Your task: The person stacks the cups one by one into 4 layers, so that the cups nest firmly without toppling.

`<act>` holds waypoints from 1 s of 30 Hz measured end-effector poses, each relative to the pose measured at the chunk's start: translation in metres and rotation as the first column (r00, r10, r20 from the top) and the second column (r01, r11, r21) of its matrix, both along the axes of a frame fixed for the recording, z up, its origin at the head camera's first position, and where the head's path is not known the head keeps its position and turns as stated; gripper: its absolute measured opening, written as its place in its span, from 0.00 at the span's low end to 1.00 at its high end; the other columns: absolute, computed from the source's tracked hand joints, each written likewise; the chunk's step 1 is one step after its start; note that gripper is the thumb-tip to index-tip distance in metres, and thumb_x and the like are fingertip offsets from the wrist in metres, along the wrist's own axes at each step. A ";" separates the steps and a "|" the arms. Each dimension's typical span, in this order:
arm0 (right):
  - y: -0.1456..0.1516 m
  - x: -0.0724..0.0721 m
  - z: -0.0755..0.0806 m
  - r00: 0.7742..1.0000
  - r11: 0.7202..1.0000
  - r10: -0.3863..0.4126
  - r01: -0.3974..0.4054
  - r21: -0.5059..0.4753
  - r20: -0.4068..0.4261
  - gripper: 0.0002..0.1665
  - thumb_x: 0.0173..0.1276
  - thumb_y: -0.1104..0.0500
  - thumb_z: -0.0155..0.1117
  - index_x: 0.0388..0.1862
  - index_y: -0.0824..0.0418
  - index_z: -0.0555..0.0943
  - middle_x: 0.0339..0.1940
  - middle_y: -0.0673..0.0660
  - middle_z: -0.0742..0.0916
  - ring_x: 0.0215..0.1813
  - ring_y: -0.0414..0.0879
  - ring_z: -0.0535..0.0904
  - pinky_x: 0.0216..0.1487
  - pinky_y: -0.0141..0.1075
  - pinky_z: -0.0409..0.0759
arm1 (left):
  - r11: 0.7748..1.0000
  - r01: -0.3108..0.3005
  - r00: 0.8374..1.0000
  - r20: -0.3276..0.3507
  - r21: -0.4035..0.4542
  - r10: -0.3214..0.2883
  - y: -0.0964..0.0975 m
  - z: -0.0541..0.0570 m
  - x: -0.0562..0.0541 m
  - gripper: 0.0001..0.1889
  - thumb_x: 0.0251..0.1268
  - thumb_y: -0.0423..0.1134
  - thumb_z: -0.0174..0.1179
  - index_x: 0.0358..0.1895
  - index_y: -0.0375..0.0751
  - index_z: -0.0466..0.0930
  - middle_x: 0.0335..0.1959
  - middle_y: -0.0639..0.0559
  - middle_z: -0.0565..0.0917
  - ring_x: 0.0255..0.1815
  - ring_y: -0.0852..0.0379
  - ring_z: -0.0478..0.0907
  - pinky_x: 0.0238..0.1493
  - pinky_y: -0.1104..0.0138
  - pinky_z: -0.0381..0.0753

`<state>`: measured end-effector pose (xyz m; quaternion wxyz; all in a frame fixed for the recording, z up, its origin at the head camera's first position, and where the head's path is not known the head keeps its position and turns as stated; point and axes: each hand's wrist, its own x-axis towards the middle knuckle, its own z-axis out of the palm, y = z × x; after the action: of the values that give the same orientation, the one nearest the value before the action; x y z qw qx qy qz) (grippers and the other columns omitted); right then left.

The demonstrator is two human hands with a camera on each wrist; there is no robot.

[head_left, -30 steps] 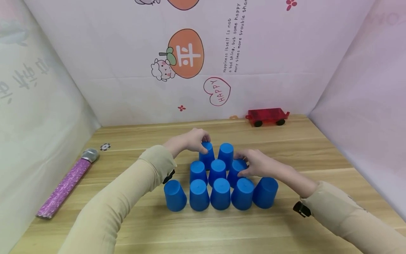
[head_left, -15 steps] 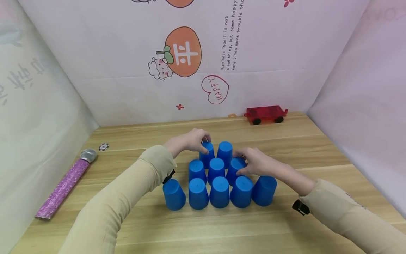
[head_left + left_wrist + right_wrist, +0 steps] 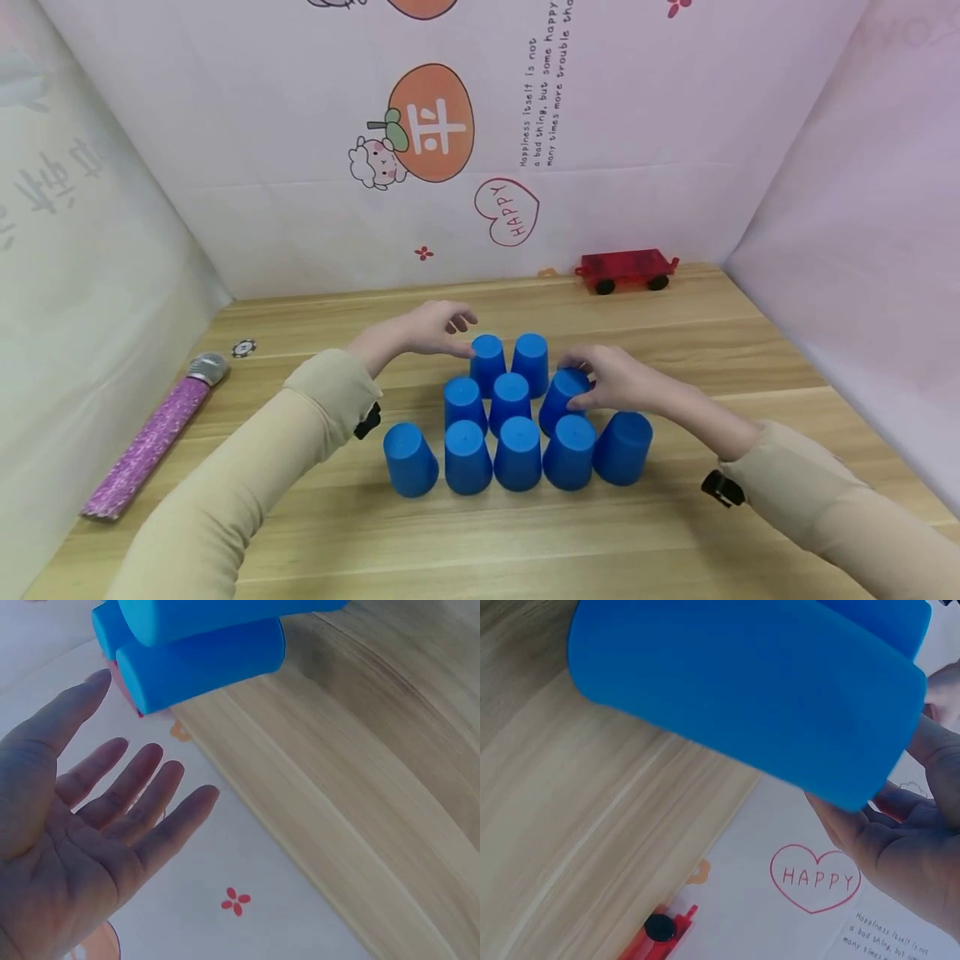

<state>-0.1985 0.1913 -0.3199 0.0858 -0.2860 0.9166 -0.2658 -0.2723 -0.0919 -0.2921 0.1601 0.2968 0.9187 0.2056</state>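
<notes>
Blue cups stand upside down on the wooden table in three rows: two at the back, three in the middle, several in front. My left hand [image 3: 431,327] is off the cups, fingers spread, just left of the back-left cup [image 3: 487,364]. In the left wrist view its bare palm [image 3: 67,862] shows, apart from the blue cups. With thumb and fingers, my right hand [image 3: 618,382] grips the right cup of the middle row [image 3: 562,400] near its closed end, and that cup leans slightly. The right wrist view has this cup [image 3: 742,697] filling its upper part.
A pink glittery microphone [image 3: 153,442] lies at the left, with a poker chip [image 3: 243,348] beyond it. By the back wall [image 3: 300,208] stands a red toy wagon [image 3: 628,267]. Pale printed walls enclose the wooden table [image 3: 360,542] on three sides.
My left hand has let go of the back-left cup and moved left, its fingers spreading. The right hand has shifted slightly right, tilting the middle row's right cup with it.
</notes>
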 end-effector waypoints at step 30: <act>0.026 -0.066 0.017 0.999 0.990 0.026 -0.029 0.138 0.026 0.27 0.57 0.63 0.69 0.55 0.71 0.75 0.50 0.67 0.83 0.53 0.63 0.78 0.49 0.51 0.82 | 0.988 0.014 0.997 -0.078 0.157 -0.002 -0.058 -0.014 0.061 0.23 0.63 0.42 0.61 0.60 0.39 0.72 0.58 0.43 0.78 0.58 0.46 0.76 0.55 0.53 0.79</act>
<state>-0.2647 0.2176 -0.3033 0.1201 -0.2888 0.9277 -0.2039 -0.2115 -0.1499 -0.3064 0.1012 0.3201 0.9039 0.2650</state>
